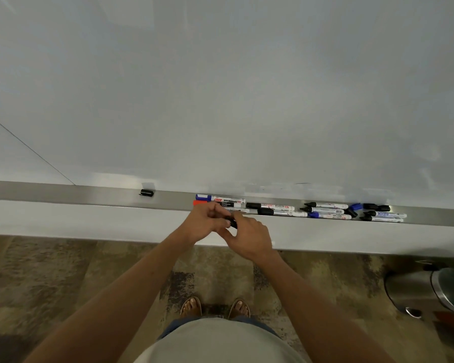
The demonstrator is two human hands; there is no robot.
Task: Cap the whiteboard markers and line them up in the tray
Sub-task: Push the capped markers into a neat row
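Both bare forearms reach forward and converge at the centre. The left hand (207, 218) is curled, fingers bent inward with the knuckles up. The right hand (249, 237) sits just beside it on the near right, touching it, fingers and thumb pinching something small and dark between them.

- The tray (89, 196) looks like brushed metal, a dull satin grey with soft reflections.
- Above the tray, the whiteboard (220, 100) is smooth and glossy, catching pale glare.
- In the tray, the markers (273, 209) have shiny white plastic barrels with printed labels and black or blue plastic caps.
- A loose black cap (146, 193) at the tray's left part looks like glossy plastic.
- Below the tray, the floor (63, 271) is mottled brown and matt.
- Right of the tray and lower, the bin (414, 286) is polished metal.
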